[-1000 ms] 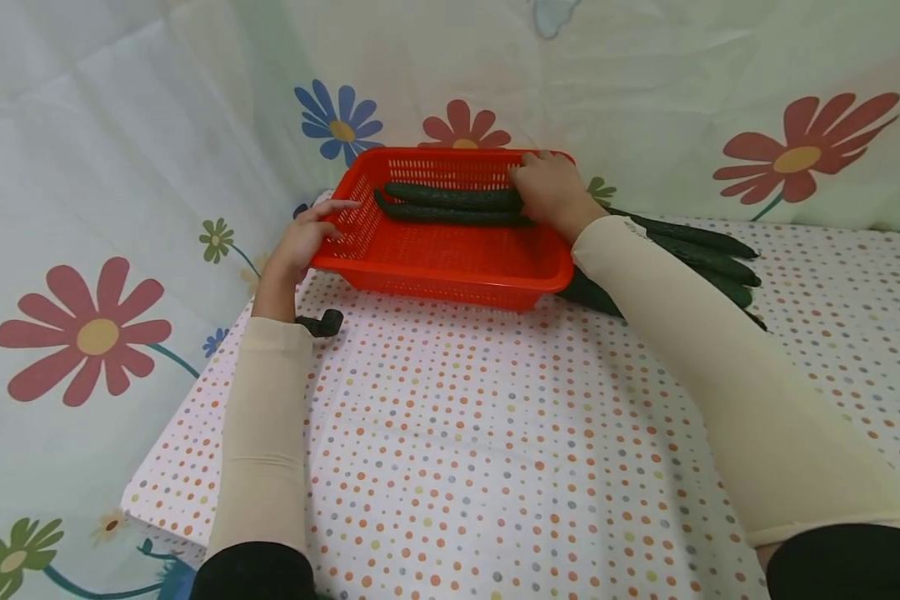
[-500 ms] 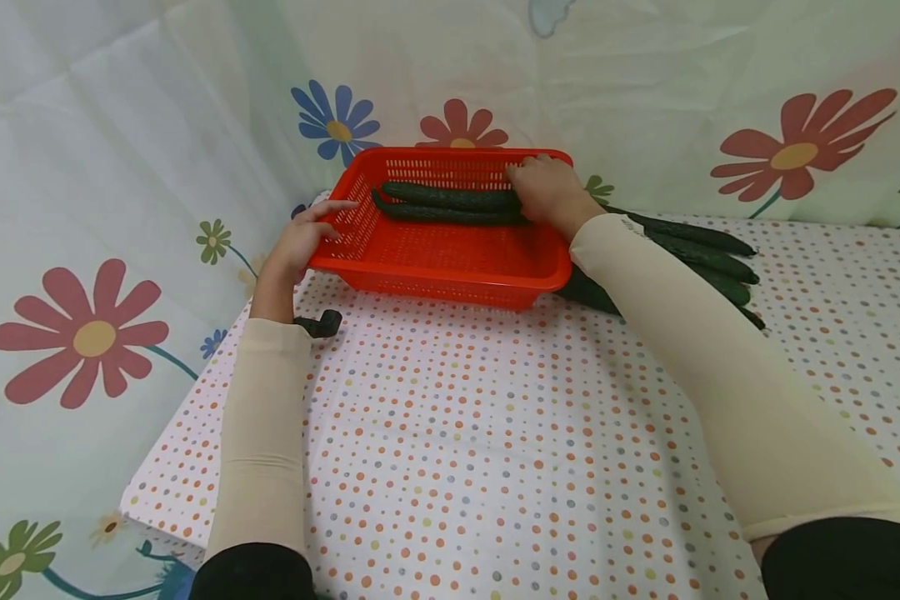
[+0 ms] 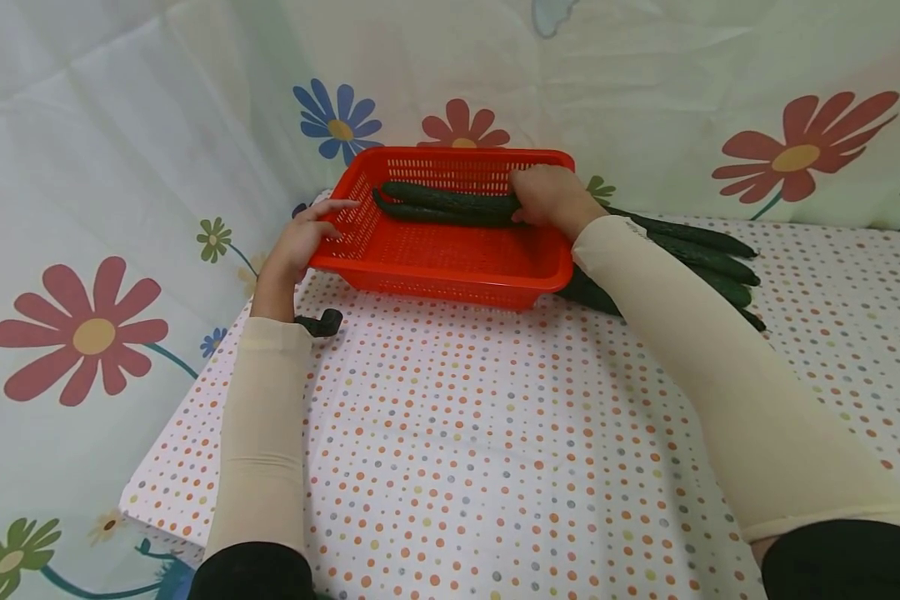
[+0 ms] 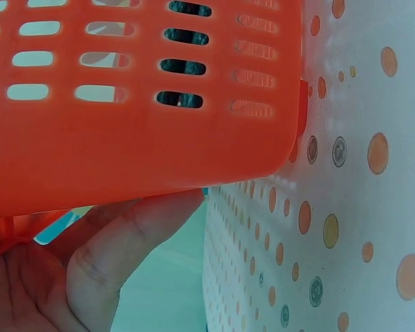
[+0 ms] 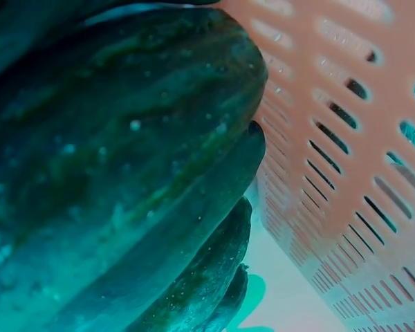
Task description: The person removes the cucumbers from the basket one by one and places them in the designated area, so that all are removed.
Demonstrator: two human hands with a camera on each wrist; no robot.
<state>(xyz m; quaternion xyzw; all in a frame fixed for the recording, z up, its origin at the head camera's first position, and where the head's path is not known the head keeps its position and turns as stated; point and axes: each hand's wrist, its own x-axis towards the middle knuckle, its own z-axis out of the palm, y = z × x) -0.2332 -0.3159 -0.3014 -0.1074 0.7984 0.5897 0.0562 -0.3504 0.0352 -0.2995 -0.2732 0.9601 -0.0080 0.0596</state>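
A red plastic basket (image 3: 450, 275) stands at the back of the table, with two long dark-green cucumbers (image 3: 450, 200) lying side by side along its far wall. My left hand (image 3: 300, 242) grips the basket's left rim, fingers over the top; in the left wrist view the thumb (image 4: 124, 242) lies against the underside of the rim. Inside the right end of the basket, my right hand (image 3: 551, 196) holds the cucumbers' right end, its thumb at the nearer one. The right hand covers those ends.
Several more cucumbers (image 3: 705, 254) lie in a pile right of the basket, partly behind the right forearm; the right wrist view shows them (image 5: 124, 152) close beside the basket wall (image 5: 332, 173). A dotted cloth covers the table (image 3: 450, 433). A flowered curtain (image 3: 645, 100) hangs behind.
My right hand has shifted slightly down from the basket's far wall, and its thumb now shows over the nearer cucumber. The left hand and the basket have stayed in place.
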